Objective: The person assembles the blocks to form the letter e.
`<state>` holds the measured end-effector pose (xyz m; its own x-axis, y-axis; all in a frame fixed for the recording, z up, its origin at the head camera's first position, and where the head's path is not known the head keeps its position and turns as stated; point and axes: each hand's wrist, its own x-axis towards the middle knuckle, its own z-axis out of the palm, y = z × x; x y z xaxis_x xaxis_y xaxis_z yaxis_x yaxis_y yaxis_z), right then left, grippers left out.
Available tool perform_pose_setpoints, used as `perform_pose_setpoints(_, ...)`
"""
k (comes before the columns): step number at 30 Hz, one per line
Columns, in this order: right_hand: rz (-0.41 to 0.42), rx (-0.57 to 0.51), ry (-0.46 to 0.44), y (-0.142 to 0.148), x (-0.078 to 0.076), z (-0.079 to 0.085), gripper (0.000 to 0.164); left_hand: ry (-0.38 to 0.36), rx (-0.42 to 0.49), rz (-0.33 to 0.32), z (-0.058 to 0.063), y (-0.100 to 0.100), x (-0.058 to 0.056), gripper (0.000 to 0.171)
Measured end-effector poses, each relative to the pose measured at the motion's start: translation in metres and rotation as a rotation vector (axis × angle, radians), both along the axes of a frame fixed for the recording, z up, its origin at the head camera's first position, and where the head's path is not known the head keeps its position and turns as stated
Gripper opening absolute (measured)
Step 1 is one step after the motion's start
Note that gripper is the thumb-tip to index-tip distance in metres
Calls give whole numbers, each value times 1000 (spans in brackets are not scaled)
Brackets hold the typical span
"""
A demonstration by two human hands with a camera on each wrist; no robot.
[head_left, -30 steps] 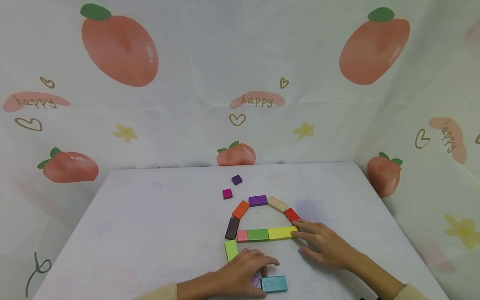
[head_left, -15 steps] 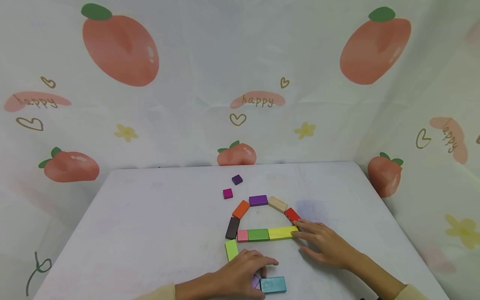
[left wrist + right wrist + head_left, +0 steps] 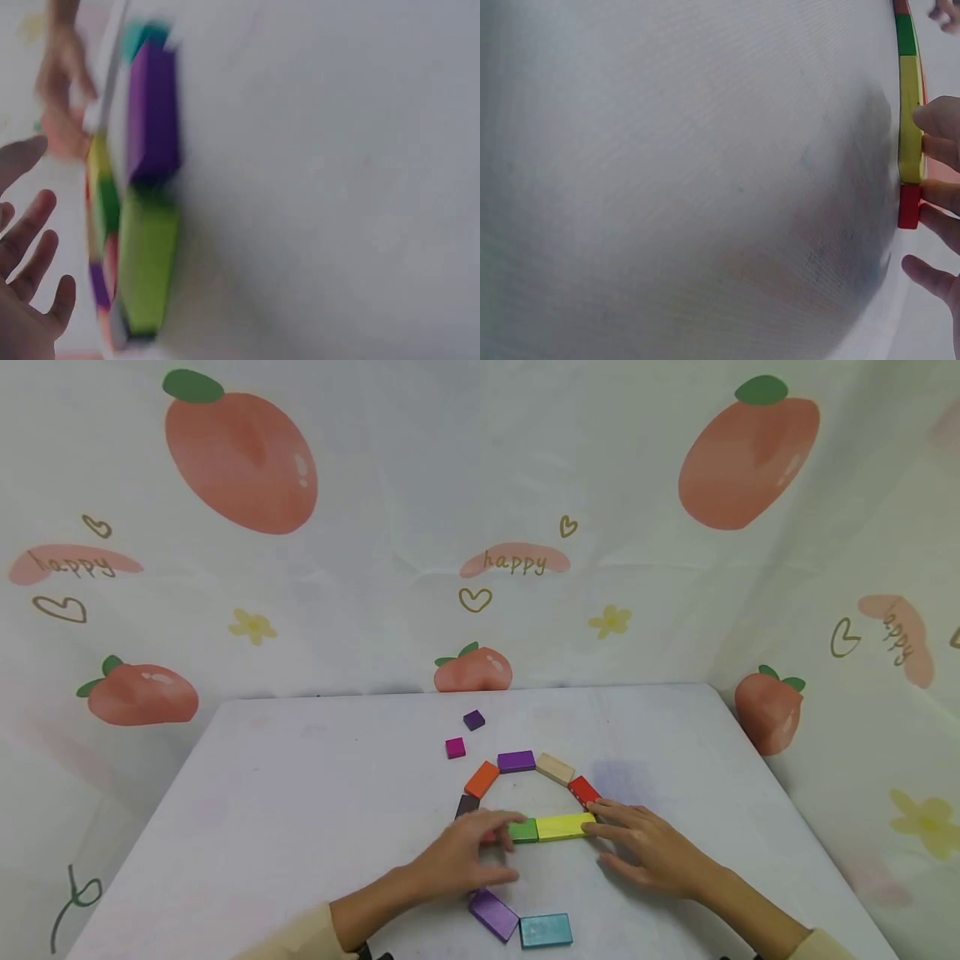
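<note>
My left hand [image 3: 459,858] hangs over the left end of a row of blocks, fingers spread and holding nothing. It covers part of the dark block [image 3: 467,807], the pink block and the green block [image 3: 525,831]; the lime block [image 3: 150,262] shows in the left wrist view. With fingers extended, my right hand [image 3: 648,850] touches the yellow block [image 3: 562,827] at its right end and the red block [image 3: 583,791]. Nearer the front edge, a light purple block [image 3: 494,914] lies slanted, its corner against a teal block [image 3: 546,931].
Orange [image 3: 482,779], purple [image 3: 516,762] and beige [image 3: 555,768] blocks form an arch with the red one. Behind them lie a magenta cube [image 3: 455,748] and a dark purple cube [image 3: 474,720]. A printed cloth [image 3: 375,527] hangs behind the white table [image 3: 300,810].
My left hand has let go of the light purple block and moved up and slightly left, over the row's left end. The right hand stays in place.
</note>
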<state>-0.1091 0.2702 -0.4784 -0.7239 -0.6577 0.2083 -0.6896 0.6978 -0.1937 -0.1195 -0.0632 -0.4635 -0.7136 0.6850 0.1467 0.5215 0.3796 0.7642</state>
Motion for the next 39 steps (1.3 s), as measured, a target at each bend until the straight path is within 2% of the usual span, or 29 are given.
perform_pose_setpoints(3,2,0,3,0,0,0,41,38,136,117,2,-10,-24,52)
perform_pose_setpoints(6,5,0,6,1,0,0,41,103,209,277,1,-21,-48,47)
perform_pose_setpoints(9,8,-4,6,1,0,0,40,141,234,422,-4,-34,-70,48)
perform_pose_setpoints(13,10,-6,6,1,-1,-1,41,168,193,526,-11,-48,-91,50)
perform_pose_setpoints(19,14,-10,7,2,-1,-1,40,140,78,589,-22,-59,-108,60)
perform_pose_setpoints(24,10,-10,5,2,-2,-2,40,108,29,577,-27,-60,-114,63)
perform_pose_setpoints(30,4,-12,-2,1,-1,-1,40,50,5,547,-31,-57,-117,65)
perform_pose_setpoints(39,-2,-10,-13,1,0,-1,40,27,-33,570,-32,-52,-118,63)
